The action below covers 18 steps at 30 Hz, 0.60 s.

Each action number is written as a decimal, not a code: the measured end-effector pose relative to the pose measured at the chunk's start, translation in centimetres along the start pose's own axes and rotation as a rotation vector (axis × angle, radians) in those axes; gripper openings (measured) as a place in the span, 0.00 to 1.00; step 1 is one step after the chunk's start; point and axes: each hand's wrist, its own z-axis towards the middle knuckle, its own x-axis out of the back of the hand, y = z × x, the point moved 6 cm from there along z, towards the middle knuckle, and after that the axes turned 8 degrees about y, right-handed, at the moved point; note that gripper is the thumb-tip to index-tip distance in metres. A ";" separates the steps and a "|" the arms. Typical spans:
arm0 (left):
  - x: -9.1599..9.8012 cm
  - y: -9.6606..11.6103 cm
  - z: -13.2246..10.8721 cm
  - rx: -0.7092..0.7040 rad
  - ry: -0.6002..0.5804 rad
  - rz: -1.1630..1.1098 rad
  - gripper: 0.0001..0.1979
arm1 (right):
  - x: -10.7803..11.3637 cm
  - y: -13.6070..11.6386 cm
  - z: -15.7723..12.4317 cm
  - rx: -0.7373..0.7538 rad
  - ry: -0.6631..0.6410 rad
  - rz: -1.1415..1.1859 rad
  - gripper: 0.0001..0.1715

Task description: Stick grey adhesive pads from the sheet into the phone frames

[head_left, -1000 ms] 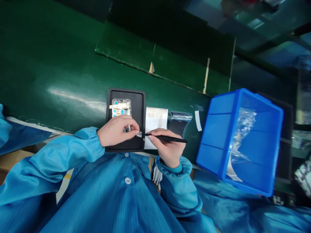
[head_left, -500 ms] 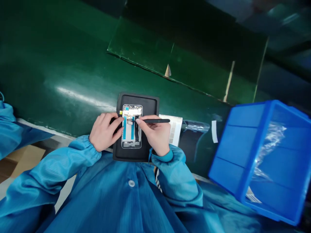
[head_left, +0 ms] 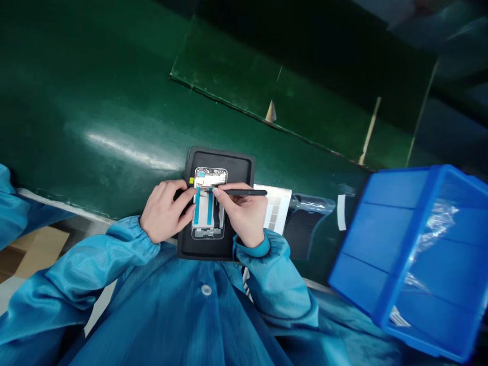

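An opened phone frame [head_left: 208, 209] with blue strips lies in a black tray [head_left: 240, 168] at the near edge of the green bench. My left hand [head_left: 164, 211] rests on the tray's left side, fingers curled against the phone's left edge and upper part, holding it steady. My right hand [head_left: 241, 213] grips black tweezers [head_left: 244, 192] like a pen. The tweezer tip touches the upper middle of the phone, close to my left fingertips.
A white sheet of small labels [head_left: 277, 209] lies right of the tray, then a dark bag [head_left: 308, 223] and a white tag [head_left: 341, 212]. A blue bin [head_left: 400, 213] holding clear plastic bags stands at the right. Another blue sleeve [head_left: 15, 213] shows at far left.
My right hand has brought the tweezers from the label sheet over to the phone. My left hand has slid off the phone's lower part to its left edge, uncovering the frame.
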 end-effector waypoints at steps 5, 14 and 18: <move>0.0 0.0 0.0 0.011 -0.003 -0.004 0.15 | 0.0 0.2 0.0 0.019 0.006 -0.022 0.11; 0.0 -0.1 0.0 0.021 -0.019 0.006 0.15 | 0.2 0.5 -0.1 0.027 0.010 -0.045 0.11; 0.0 -0.1 0.0 0.010 -0.008 0.003 0.15 | 0.2 0.5 0.0 0.021 0.013 -0.049 0.10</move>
